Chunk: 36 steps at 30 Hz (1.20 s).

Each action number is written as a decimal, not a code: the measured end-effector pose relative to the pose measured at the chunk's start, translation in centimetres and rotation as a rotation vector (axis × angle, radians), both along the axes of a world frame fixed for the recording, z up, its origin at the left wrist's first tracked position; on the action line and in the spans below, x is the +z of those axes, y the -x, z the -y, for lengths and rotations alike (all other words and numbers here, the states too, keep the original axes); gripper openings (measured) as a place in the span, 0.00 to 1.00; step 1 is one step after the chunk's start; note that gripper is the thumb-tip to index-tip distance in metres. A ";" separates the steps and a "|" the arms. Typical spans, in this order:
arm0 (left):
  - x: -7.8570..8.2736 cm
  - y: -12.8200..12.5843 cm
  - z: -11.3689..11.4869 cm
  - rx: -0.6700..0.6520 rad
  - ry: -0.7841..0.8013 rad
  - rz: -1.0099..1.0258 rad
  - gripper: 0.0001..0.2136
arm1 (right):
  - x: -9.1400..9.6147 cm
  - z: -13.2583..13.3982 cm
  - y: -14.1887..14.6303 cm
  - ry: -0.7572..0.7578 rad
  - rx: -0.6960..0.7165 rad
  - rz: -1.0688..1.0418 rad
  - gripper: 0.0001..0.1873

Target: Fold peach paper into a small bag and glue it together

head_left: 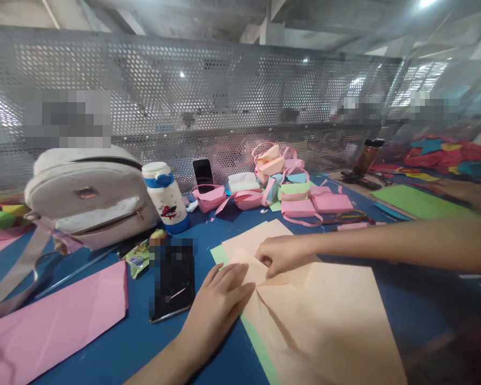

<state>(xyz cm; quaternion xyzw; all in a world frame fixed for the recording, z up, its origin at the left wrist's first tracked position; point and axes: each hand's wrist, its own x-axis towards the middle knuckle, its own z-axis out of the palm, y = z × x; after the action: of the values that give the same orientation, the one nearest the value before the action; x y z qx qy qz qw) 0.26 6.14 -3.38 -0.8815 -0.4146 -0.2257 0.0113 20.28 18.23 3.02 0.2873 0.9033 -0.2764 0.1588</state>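
A large sheet of peach paper (344,310) lies before me, creased and lifted partway along a fold. More peach paper and a light green sheet (260,342) lie beneath it, their edges showing on the left. My left hand (224,291) rests on the paper's left side, fingers stretched out and pressing down near the crease. Just to the right, my right hand (278,254) is closed with its fingers curled, gripping the peach paper at the fold. The tips of the right fingers are partly hidden.
Left of my hands lie a dark phone (174,283), a green snack packet (138,258) and a pink sheet (64,321). Behind stand a white backpack (92,198), a bottle (166,198) and several small paper bags (296,206). A perforated metal screen (224,96) closes the back.
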 end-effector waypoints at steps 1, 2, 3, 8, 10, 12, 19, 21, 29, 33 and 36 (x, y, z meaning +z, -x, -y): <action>0.0 0.1 0.0 0.017 0.014 0.031 0.12 | -0.2 0.1 -0.3 0.041 -0.001 -0.025 0.11; 0.1 0.1 0.0 0.045 0.020 0.067 0.11 | -0.5 0.3 -0.6 0.085 -0.009 -0.061 0.12; 0.2 0.2 0.0 0.082 0.020 0.107 0.10 | -0.8 0.5 -0.8 0.140 -0.029 -0.117 0.13; 0.3 0.3 -0.5 0.306 0.016 0.435 0.20 | -2.5 1.8 -1.9 0.507 -0.274 -0.516 0.21; 0.2 0.3 -1.0 0.362 0.049 0.633 0.33 | -3.0 2.4 -2.1 0.564 -0.340 -0.608 0.20; 0.2 0.2 -1.5 0.359 0.144 0.876 0.41 | -3.2 2.9 -2.1 0.555 -0.369 -0.697 0.20; 1.9 -1.4 -1.5 0.258 0.965 1.296 0.29 | -3.3 3.7 -1.7 0.481 -0.395 -0.804 0.12; 2.1 -1.8 -1.4 0.270 0.998 1.313 0.28 | -3.7 3.7 -1.6 0.470 -0.399 -0.823 0.10; 3.4 -1.6 -2.7 0.489 0.813 1.165 0.23 | -4.3 3.6 -1.5 0.607 -0.472 -0.829 0.20; 4.1 -1.3 -3.4 0.484 0.680 1.051 0.16 | -3.4 4.1 -1.6 0.649 -0.477 -0.806 0.21; 4.4 -1.2 -3.7 0.478 0.559 0.972 0.13 | -2.7 4.4 -1.5 0.609 -0.416 -0.820 0.26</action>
<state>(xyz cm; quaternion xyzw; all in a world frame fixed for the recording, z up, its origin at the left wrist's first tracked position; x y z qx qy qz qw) 1.44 9.88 1.00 -0.5295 -0.6022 -0.4761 -0.3609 21.76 13.87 0.32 0.2694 0.6945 -0.6401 -0.1880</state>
